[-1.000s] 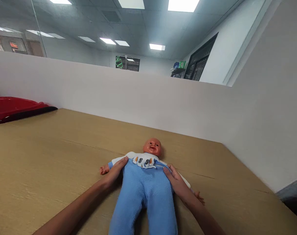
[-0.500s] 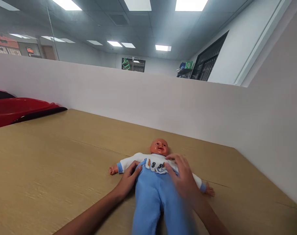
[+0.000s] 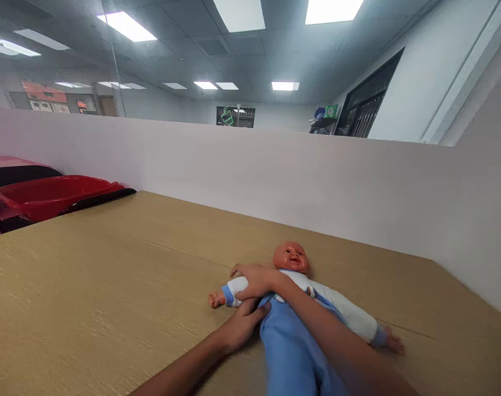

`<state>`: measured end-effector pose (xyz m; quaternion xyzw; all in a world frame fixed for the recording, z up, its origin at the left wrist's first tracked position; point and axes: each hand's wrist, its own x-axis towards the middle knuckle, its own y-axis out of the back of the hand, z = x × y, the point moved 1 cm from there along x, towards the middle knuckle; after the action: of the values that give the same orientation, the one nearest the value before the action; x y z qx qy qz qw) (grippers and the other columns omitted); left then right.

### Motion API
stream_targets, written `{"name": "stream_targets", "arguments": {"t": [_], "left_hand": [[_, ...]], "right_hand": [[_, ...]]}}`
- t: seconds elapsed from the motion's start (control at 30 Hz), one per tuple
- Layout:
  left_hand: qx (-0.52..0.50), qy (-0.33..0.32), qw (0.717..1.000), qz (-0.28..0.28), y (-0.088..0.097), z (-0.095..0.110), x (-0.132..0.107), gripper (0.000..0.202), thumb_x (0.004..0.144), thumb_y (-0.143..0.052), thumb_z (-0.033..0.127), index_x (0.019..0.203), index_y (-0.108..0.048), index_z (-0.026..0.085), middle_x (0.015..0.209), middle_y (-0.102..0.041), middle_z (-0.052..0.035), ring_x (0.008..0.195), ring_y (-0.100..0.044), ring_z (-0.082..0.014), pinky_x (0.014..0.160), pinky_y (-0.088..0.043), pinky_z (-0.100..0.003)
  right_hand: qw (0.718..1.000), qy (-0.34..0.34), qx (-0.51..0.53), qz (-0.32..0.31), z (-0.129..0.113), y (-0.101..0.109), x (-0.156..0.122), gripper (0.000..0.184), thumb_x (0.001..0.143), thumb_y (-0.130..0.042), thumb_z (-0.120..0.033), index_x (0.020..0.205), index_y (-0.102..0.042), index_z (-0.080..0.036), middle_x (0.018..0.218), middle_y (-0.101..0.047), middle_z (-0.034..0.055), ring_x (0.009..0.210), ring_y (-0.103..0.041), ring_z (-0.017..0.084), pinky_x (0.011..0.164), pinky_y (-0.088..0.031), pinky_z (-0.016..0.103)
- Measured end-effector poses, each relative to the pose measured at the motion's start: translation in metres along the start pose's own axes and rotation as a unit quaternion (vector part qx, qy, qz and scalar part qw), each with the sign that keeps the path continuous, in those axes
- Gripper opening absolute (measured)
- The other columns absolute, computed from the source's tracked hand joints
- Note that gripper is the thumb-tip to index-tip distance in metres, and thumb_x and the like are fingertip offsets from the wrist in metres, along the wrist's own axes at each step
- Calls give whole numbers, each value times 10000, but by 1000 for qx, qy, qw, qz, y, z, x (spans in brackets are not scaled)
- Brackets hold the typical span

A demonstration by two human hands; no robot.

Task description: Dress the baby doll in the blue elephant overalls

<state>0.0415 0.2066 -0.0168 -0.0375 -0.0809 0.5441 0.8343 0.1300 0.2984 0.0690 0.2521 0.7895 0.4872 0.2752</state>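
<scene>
A baby doll [image 3: 291,256] lies on its back on the wooden table [image 3: 110,275], in a white top and blue fleece trousers [image 3: 291,352]. My right hand [image 3: 254,280] reaches across the doll's chest and is closed around its white sleeve [image 3: 236,287] near the shoulder. My left hand [image 3: 244,322] sits just below, fingers pressed against the waist of the blue trousers at the doll's side. The doll's other arm [image 3: 357,322] stretches out to the right, its small hand bare.
A white partition wall [image 3: 275,181] runs along the back and right of the table. A red plastic tub [image 3: 48,195] rests on dark and pink things at the far left edge. Ceiling lights and a dark door show beyond the partition.
My right hand left the doll's right side, crossed over its chest and took hold of the sleeve on the left. The view shifted left, so the doll now sits further right.
</scene>
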Motion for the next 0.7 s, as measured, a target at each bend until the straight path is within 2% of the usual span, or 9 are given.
{"name": "stream_targets", "arguments": {"t": [0.1, 0.2, 0.27, 0.33, 0.43, 0.53, 0.7], "left_hand": [[14, -69, 998, -4, -2, 0, 3, 589, 1005, -638, 571, 1444, -581, 183, 1537, -552, -125, 1456, -444, -358, 1265, -294, -509], [51, -139, 989, 28, -7, 6, 1, 415, 1072, -545, 517, 1308, -644, 191, 1319, -680, -107, 1236, -608, -302, 1115, -448, -429], [97, -162, 980, 67, -8, 9, -3, 357, 1098, -499, 486, 1233, -666, 200, 1202, -708, -87, 1115, -642, -271, 1004, -488, -380], [148, -189, 966, 98, -9, 12, -8, 311, 1112, -481, 440, 1202, -676, 215, 1153, -714, -67, 1080, -645, -247, 970, -480, -348], [194, -242, 941, 140, -8, 12, -12, 276, 1118, -463, 385, 1159, -678, 216, 1093, -719, -55, 1030, -654, -223, 943, -477, -320], [214, -254, 925, 185, -6, 10, -11, 246, 1105, -487, 369, 1144, -675, 216, 1084, -727, -57, 1027, -659, -229, 947, -470, -330], [220, -248, 913, 237, -1, 11, -7, 197, 1087, -542, 364, 1130, -659, 211, 1058, -702, -65, 1009, -635, -239, 929, -453, -349]], "right_hand": [[995, 15, 28, 90, 4, 9, -21, 489, 850, -640, -296, 1331, -632, -206, 1234, -751, 116, 1096, -703, 302, 952, -537, 413], [977, 23, 55, 207, 9, 22, -49, 508, 923, -451, -219, 1427, -502, -191, 1396, -653, 126, 1252, -620, 255, 1096, -458, 403], [960, 20, 77, 270, 18, 27, -69, 508, 924, -425, -206, 1430, -470, -204, 1418, -624, 120, 1300, -584, 250, 1125, -433, 413], [946, 20, 99, 307, 30, 26, -88, 491, 912, -451, -213, 1402, -484, -229, 1390, -629, 104, 1325, -568, 267, 1129, -428, 439], [943, 28, 116, 311, 52, 12, -109, 479, 938, -482, -255, 1417, -470, -249, 1390, -624, 96, 1347, -557, 284, 1142, -416, 470], [943, 27, 112, 312, 69, -7, -118, 438, 968, -493, -284, 1406, -474, -268, 1381, -617, 90, 1324, -561, 280, 1153, -396, 483], [942, 52, 121, 307, 68, -21, -123, 427, 952, -455, -212, 1365, -497, -308, 1349, -600, 52, 1326, -521, 260, 1163, -358, 480]]}}
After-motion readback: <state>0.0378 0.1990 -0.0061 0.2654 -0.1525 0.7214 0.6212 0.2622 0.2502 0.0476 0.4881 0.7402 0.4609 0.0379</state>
